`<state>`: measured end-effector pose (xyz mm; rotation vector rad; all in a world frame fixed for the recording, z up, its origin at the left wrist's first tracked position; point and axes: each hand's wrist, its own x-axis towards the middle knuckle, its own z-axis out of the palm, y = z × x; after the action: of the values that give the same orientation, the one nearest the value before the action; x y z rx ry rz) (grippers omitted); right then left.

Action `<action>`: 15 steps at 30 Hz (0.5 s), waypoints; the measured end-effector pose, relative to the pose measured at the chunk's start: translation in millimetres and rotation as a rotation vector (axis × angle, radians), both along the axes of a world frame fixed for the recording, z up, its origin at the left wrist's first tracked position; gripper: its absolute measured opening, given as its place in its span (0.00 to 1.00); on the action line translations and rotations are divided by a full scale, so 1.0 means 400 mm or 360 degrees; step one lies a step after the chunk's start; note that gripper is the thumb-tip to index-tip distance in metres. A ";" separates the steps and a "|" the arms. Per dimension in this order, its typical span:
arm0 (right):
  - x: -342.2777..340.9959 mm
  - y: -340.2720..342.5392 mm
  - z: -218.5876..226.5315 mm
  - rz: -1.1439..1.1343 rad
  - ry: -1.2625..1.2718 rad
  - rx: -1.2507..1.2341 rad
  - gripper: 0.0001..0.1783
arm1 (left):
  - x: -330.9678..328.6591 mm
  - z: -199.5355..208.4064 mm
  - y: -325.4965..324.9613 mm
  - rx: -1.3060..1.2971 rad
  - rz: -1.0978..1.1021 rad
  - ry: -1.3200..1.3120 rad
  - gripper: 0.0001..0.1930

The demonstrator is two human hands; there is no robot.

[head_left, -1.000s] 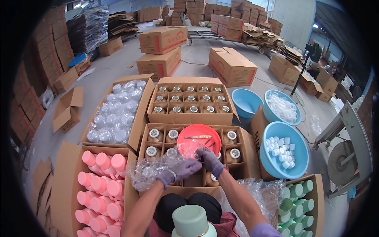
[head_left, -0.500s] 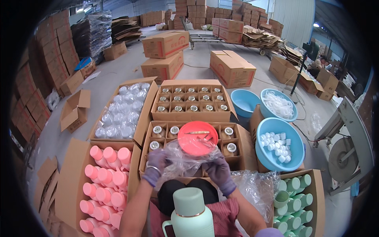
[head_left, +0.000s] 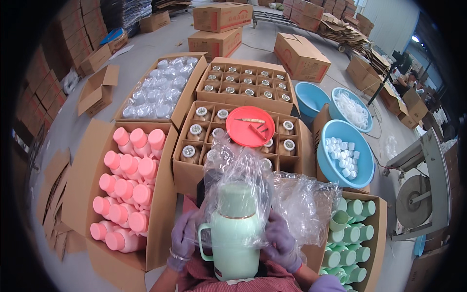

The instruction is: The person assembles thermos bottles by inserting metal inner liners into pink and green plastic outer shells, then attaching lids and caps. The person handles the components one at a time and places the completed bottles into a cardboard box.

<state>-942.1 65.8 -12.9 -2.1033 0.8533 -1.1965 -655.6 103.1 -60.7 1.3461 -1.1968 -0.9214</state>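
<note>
A mint-green vacuum flask [head_left: 234, 246] with a side handle stands upright in my lap. A transparent plastic bag [head_left: 238, 165] covers its lid and upper body, the bag's lower edge hanging partway down. My left hand [head_left: 184, 236], in a purple glove, is closed on the bag's edge beside the flask's handle. On the other side, my gloved right hand [head_left: 282, 243] grips the bag's opposite edge, its fingertips partly hidden by the film. More loose plastic bags [head_left: 306, 207] lie to the right, by my right hand.
Pink flasks [head_left: 129, 187] fill a carton at left, green flasks [head_left: 350, 236] one at right. Ahead, a divided carton [head_left: 182, 170] holds silvery-topped bottles, with a red plate [head_left: 250, 126] of small tools on it. A blue basin [head_left: 362, 182] holds white caps. A grey machine [head_left: 418, 190] stands far right.
My hands have come back toward me and lower, drawing the plastic bag down over the flask, which was uncovered before. The view has tilted downward.
</note>
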 end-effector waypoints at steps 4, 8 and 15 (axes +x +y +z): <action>-0.109 0.210 -0.156 0.0681 0.0637 0.0084 0.12 | 0.057 -0.006 0.174 0.0229 -0.0633 -0.0371 0.15; -0.104 0.245 -0.132 0.0542 0.0864 0.0350 0.15 | 0.095 0.131 0.165 0.0467 -0.1021 -0.0297 0.17; -0.051 0.236 -0.108 0.0371 0.1092 -0.0084 0.15 | 0.102 0.116 0.025 0.0446 -0.0483 -0.0710 0.19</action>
<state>-962.4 160.3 -56.1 -2.6107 0.8213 -0.3653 -615.0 113.3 -14.1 1.6823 -1.6952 -1.0640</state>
